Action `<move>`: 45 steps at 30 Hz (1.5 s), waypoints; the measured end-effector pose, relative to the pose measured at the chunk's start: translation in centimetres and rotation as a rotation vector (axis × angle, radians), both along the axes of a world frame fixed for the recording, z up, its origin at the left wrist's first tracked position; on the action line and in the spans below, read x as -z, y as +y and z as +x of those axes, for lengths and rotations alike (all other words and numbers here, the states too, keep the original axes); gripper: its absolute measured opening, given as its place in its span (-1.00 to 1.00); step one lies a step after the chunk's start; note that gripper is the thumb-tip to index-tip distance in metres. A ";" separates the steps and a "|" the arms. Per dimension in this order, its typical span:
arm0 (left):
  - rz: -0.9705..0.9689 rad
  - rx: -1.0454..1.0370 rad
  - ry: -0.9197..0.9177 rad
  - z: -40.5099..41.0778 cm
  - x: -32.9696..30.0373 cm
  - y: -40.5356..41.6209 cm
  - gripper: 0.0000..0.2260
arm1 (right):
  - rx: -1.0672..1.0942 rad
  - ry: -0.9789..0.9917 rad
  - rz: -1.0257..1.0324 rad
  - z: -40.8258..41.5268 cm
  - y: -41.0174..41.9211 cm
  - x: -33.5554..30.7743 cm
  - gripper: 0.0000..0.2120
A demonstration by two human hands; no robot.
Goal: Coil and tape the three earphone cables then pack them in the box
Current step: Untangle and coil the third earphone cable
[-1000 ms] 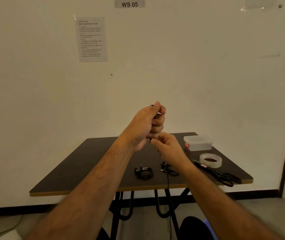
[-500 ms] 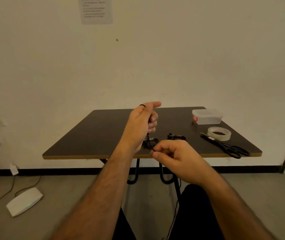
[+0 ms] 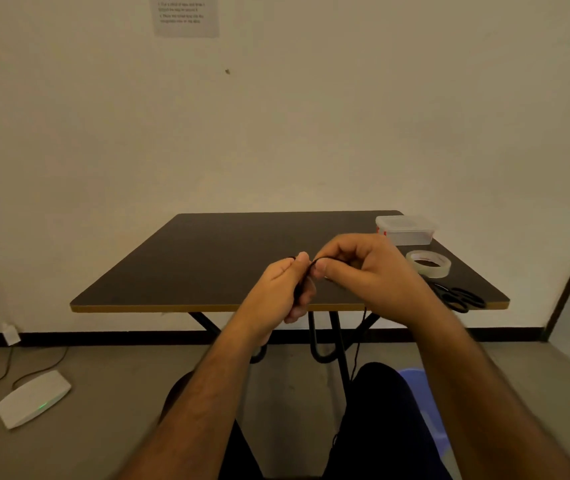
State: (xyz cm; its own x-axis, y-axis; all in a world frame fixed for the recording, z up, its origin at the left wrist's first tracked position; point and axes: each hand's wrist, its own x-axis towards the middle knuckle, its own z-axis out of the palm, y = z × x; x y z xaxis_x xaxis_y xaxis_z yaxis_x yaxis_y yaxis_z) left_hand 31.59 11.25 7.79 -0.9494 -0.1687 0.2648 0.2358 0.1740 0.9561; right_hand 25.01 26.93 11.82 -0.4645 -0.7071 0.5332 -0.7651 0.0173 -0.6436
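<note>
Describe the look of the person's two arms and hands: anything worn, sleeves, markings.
Both forearms are bare as far up as the head view shows, with no sleeves in sight. The left hand and the right hand wear no gloves, and no watch, bracelet or ring shows. No markings are visible on either arm. The lower parts of the arms are blurred.

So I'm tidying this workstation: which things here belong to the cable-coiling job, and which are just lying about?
Job:
- thin black earphone cable, held by left hand and right hand
- clear plastic lidded box
- roll of clear tape
- black-handled scissors
- dark square table

Lying about:
- white flat device on the floor
- printed paper sheet on the wall
</note>
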 end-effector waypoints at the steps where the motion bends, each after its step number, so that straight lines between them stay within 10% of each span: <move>1: 0.052 0.035 -0.020 0.0 0.1 0.1 -0.63 | -0.016 -0.017 -0.004 -0.4 -0.1 -0.2 -0.90; 14: 0.502 0.432 -0.137 0.4 0.3 1.9 -0.63 | -0.013 -0.328 -0.258 -3.5 -1.9 2.2 -0.93; 29: 0.563 0.230 0.159 -0.3 -1.0 1.6 -0.73 | -0.083 -0.454 -0.102 0.3 -2.7 8.0 -0.75; 45: -0.214 -0.314 0.204 -2.0 0.0 0.5 -0.66 | -0.030 -0.188 0.012 0.2 -0.4 3.0 -0.85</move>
State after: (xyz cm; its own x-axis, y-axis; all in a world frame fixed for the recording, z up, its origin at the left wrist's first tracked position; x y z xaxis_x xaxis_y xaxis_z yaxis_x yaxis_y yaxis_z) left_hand 29.60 11.78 7.84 -0.7854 -0.3619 0.5021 0.3203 0.4566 0.8300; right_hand 25.16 26.52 8.77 -0.5335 -0.7281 0.4303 -0.6320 0.0051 -0.7750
